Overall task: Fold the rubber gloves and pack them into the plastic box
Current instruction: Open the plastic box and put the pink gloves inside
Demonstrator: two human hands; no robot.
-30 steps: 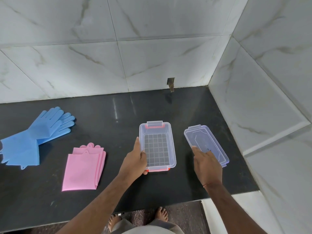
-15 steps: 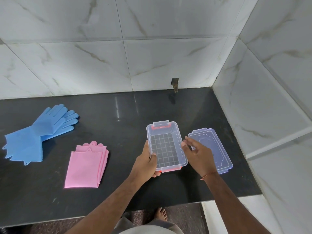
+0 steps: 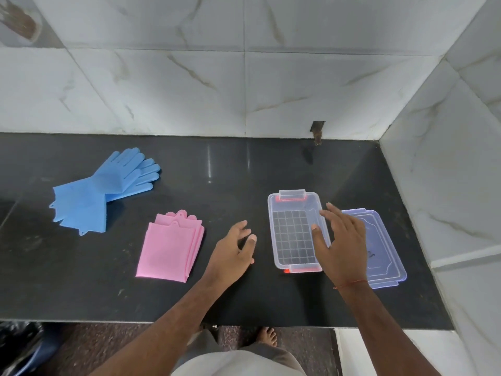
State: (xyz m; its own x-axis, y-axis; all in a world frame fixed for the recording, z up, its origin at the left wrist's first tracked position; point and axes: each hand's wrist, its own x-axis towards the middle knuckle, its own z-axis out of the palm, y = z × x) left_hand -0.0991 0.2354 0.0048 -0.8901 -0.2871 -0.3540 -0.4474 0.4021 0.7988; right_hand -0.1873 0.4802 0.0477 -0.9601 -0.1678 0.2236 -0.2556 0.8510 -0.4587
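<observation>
A clear plastic box point(image 3: 294, 204) with red clips stands open on the black counter, a grid insert lying in its bottom. Its clear lid point(image 3: 385, 240) lies flat just right of it. Folded pink rubber gloves point(image 3: 169, 246) lie left of the box. A pair of blue rubber gloves point(image 3: 105, 189) lies unfolded at the far left. My left hand point(image 3: 233, 253) hovers between the pink gloves and the box, fingers relaxed, holding nothing. Above the box's right edge my right hand point(image 3: 341, 240) is spread with straight fingers, covering part of the lid.
The black counter point(image 3: 244, 172) ends at tiled walls behind and on the right. A small dark fitting point(image 3: 317, 132) sticks out of the back wall. The counter's front edge runs below my forearms, with the floor and my bare feet under it.
Both hands have let go of the box. My left hand moved left, away from the box toward the pink gloves. My right hand lifted and spread over the box's right edge.
</observation>
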